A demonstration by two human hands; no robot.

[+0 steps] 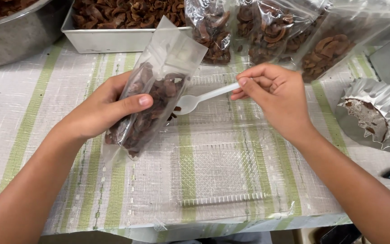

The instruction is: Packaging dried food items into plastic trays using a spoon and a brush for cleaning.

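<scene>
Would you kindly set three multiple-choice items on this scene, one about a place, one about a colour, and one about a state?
1. Where does the bowl of the white plastic spoon sit?
A. beside the clear plastic pouch of brown dried pieces
B. inside the rectangular metal tray
C. in the crinkled foil cup

2. What colour are the stripes on the woven tablecloth?
A. blue
B. green
C. red

3. How is the pouch held?
A. lying flat on the cloth
B. hanging from a hook
C. gripped in the left hand, tilted

Answers: 1 A, the spoon's bowl is at the pouch's side, its handle pinched in the right hand. 2 B, pale green bands run along the cloth. 3 C, thumb and fingers wrap the leaning pouch.
</scene>
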